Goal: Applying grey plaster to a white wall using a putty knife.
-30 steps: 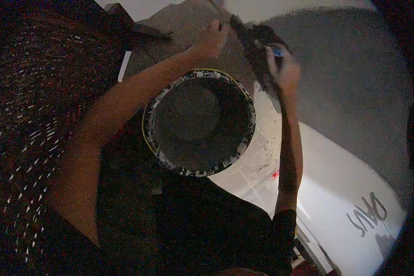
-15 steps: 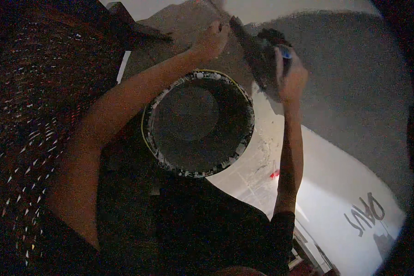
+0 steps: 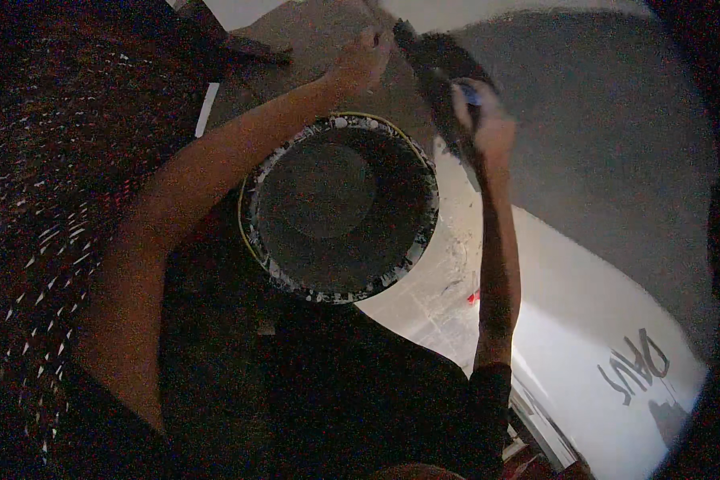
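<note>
My right hand (image 3: pixel 493 132) is closed around the blue-marked handle of a dark, long-bladed trowel (image 3: pixel 434 80), which lies against a surface coated in grey. Motion blur softens the hand and the blade. Up and to the left, my left hand (image 3: pixel 360 64) has its fingers curled near the grey surface, with a small dark spot at the fingertips; what they hold, if anything, is unclear. Between my forearms, close to my body, stands a round bucket (image 3: pixel 404 192) with a splattered black-and-white rim and a dark grey inside.
A grey coat (image 3: pixel 608 120) covers the upper right of a white surface (image 3: pixel 572 280), which bears dark lettering. A small red mark (image 3: pixel 474 297) shows beside my right forearm. Dark texture with light flecks (image 3: pixel 48 184) fills the left. A dark beam-like piece (image 3: pixel 204 36) juts in at upper left.
My right hand and the trowel have moved a little left. Everything else has shifted slightly left and up in view. My left hand keeps its curled shape.
</note>
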`<state>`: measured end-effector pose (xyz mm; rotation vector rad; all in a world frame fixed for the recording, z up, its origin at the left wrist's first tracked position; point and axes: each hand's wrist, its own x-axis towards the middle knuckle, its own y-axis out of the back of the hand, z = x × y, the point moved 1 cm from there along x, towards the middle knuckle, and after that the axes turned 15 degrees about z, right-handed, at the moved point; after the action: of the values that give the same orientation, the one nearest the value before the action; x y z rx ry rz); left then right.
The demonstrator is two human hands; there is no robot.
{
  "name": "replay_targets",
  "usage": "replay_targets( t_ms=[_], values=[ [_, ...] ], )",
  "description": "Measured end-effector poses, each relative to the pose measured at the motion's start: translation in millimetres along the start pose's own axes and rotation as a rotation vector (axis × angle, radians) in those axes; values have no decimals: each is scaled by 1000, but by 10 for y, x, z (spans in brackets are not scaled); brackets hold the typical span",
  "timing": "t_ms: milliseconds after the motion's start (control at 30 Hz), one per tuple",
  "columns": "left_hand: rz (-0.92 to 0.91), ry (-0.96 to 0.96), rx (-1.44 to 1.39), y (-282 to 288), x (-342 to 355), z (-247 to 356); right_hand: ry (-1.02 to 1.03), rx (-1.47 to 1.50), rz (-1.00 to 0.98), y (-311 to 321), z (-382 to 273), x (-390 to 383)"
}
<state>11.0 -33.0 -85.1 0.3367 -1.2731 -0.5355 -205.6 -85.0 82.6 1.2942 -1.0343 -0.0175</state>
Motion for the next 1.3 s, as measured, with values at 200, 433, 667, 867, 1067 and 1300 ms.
replay_targets(
  t_ms=[200,433,667,867,1067,1300],
  values=[
    [-227,171,-118,-483,-196,-135,-60,100,-295,-476,89,-381],
    [59,179,-202,-375,-145,-202,67,-81,-209,-332,227,-373],
    [-581,1021,-633,-478,80,-28,261,-155,54,469,112,-172],
    [17,260,-150,-795,-424,-184,112,2,98,401,-85,-146],
    [-335,493,-375,-620,-96,67,69,154,15,-285,288,-458],
    [-259,242,-217,-567,-205,-157,-150,207,-56,-526,167,-309]
  ],
)
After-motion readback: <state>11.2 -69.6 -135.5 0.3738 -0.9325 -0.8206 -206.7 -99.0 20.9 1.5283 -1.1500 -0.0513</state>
